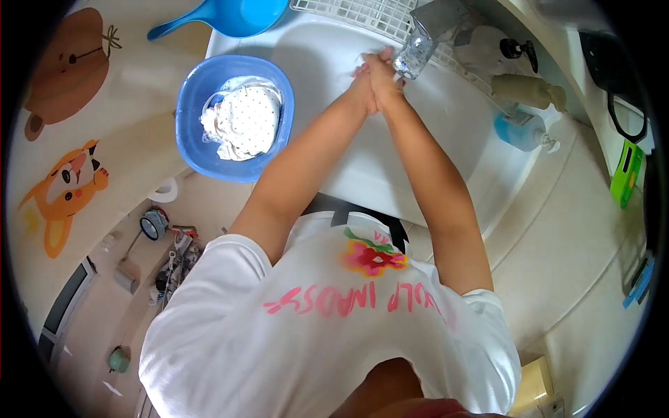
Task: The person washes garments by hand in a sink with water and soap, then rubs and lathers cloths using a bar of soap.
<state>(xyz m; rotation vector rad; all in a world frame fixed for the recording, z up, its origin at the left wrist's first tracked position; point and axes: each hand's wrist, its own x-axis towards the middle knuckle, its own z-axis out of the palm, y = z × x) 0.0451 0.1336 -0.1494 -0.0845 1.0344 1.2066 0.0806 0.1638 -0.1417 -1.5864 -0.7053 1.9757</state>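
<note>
Over the white sink, my left hand and my right hand are pressed together, palm against palm, beside the metal faucet. Something whitish, like foam or water, shows at the fingertips. The fingers overlap and are partly blurred, so whether anything lies between them is hidden. To the left, a blue basin holds a wet white cloth with small dark dots. Neither hand touches the basin.
A blue scoop lies at the top left, beside a white rack. On the right stand a blue liquid bottle, a beige tube and a pump bottle. A green item hangs at the far right.
</note>
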